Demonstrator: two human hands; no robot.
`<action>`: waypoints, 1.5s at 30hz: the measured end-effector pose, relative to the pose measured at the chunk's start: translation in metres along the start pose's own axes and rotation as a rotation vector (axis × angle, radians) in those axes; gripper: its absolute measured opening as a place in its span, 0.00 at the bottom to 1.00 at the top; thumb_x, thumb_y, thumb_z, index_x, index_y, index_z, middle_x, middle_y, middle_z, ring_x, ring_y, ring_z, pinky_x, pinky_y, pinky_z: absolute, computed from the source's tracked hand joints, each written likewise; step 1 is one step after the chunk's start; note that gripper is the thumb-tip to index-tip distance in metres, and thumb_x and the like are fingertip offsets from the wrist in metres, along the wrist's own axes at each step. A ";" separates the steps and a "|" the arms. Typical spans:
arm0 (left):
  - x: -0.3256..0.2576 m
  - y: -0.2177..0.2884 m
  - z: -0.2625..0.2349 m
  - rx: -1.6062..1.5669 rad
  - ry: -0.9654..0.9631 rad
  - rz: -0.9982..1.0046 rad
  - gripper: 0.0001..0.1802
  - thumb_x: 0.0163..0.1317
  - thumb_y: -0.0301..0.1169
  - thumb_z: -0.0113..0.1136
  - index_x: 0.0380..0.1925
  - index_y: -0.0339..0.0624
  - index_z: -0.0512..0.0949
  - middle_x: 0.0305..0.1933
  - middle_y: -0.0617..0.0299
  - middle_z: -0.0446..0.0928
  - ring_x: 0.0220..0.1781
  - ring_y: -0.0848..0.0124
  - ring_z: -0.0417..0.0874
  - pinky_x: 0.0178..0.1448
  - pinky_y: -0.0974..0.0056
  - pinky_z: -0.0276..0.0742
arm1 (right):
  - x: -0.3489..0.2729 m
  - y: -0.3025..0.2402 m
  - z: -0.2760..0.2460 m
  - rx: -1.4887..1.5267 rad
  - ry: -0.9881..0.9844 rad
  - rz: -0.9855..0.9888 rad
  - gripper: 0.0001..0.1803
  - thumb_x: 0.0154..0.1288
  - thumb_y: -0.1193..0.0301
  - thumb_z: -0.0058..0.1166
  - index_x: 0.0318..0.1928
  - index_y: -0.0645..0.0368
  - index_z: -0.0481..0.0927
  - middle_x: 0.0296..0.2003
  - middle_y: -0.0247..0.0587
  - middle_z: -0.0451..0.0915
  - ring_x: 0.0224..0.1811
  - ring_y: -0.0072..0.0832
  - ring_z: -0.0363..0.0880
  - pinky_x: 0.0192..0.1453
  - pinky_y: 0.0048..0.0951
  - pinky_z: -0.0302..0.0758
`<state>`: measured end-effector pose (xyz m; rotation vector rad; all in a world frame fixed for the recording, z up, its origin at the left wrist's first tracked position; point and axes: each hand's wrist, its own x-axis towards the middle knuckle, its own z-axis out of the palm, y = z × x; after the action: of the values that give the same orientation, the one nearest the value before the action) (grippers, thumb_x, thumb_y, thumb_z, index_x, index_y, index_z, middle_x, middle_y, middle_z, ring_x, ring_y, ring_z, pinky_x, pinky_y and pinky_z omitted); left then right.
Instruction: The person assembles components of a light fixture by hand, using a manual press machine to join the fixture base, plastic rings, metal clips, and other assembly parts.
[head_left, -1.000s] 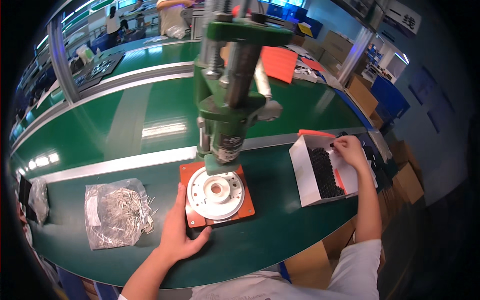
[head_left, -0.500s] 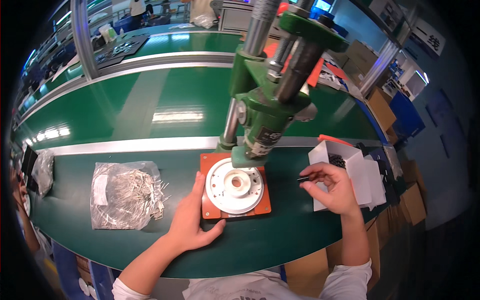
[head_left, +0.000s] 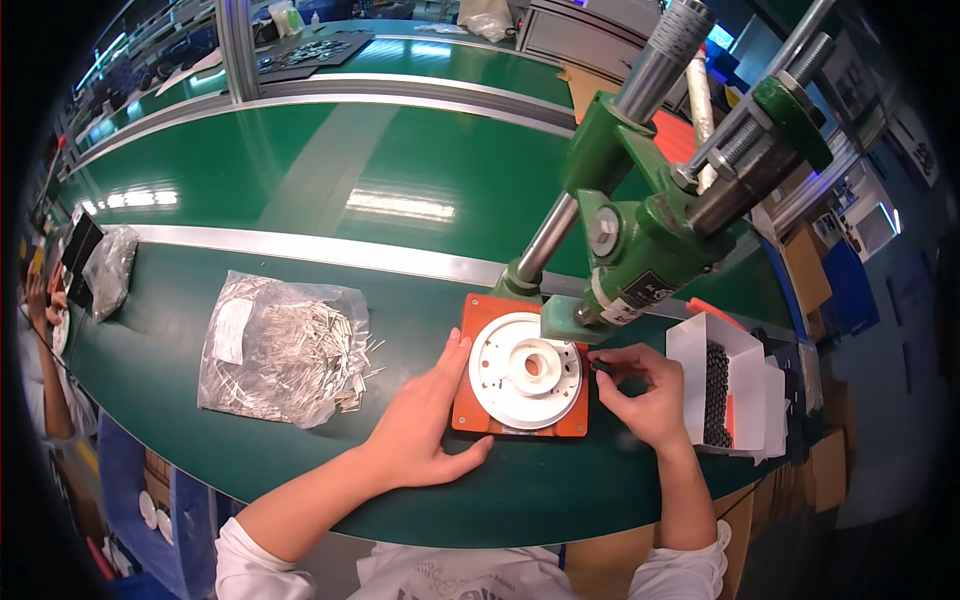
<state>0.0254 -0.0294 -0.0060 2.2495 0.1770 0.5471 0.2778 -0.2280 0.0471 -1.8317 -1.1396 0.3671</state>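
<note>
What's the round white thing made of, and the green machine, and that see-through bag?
The round white piece looks like smooth plastic or painted metal; its even white surface leaves that open.
The green machine seems to be painted metal: shiny green, with a silvery rod.
The bag looks like thin plastic, because it's clear and wrinkled.

1 white disc lies on an orange base beside 1 black piece.

The right hand partly hid a small black part; the green press covered some of the white disc.
</note>
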 end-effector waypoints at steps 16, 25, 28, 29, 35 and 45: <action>0.000 0.002 -0.003 0.014 -0.043 -0.042 0.65 0.57 0.41 0.74 0.83 0.25 0.41 0.84 0.21 0.48 0.81 0.35 0.63 0.79 0.46 0.65 | 0.020 -0.039 -0.003 -0.602 -0.131 -0.468 0.11 0.62 0.74 0.71 0.45 0.58 0.86 0.41 0.40 0.85 0.48 0.41 0.84 0.48 0.41 0.84; -0.001 0.002 -0.003 0.023 -0.041 -0.036 0.65 0.57 0.41 0.73 0.83 0.26 0.41 0.84 0.22 0.47 0.82 0.36 0.63 0.79 0.47 0.64 | 0.033 -0.042 -0.002 -0.390 -0.264 -0.251 0.12 0.65 0.73 0.69 0.48 0.55 0.86 0.45 0.42 0.84 0.51 0.44 0.84 0.54 0.43 0.81; 0.000 0.002 -0.003 0.016 -0.048 -0.047 0.65 0.57 0.40 0.74 0.83 0.26 0.41 0.84 0.21 0.47 0.81 0.36 0.64 0.79 0.47 0.65 | 0.038 -0.038 -0.003 -0.389 -0.287 -0.285 0.12 0.66 0.72 0.69 0.50 0.56 0.86 0.45 0.43 0.84 0.50 0.43 0.84 0.54 0.42 0.81; 0.000 0.002 -0.003 0.016 -0.051 -0.049 0.65 0.57 0.40 0.74 0.83 0.26 0.41 0.84 0.21 0.47 0.81 0.36 0.65 0.79 0.47 0.65 | 0.039 -0.036 -0.001 -0.373 -0.324 -0.200 0.12 0.66 0.71 0.69 0.49 0.56 0.86 0.44 0.42 0.84 0.49 0.43 0.85 0.53 0.41 0.81; 0.002 0.001 -0.001 0.018 -0.028 -0.011 0.63 0.60 0.43 0.73 0.83 0.27 0.43 0.83 0.20 0.47 0.75 0.33 0.71 0.74 0.46 0.69 | 0.037 -0.030 0.002 -0.365 -0.319 -0.119 0.12 0.66 0.69 0.70 0.47 0.56 0.88 0.42 0.42 0.84 0.44 0.40 0.85 0.50 0.39 0.81; 0.003 0.002 0.003 0.077 -0.007 0.031 0.64 0.56 0.38 0.75 0.84 0.30 0.44 0.84 0.23 0.50 0.78 0.33 0.69 0.78 0.46 0.67 | 0.003 -0.013 0.021 -0.276 -0.028 -0.283 0.42 0.50 0.55 0.84 0.64 0.55 0.80 0.69 0.47 0.70 0.71 0.48 0.68 0.73 0.47 0.71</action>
<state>0.0293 -0.0317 -0.0056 2.3322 0.1623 0.5569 0.2587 -0.2118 0.0465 -1.8667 -1.5066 0.0734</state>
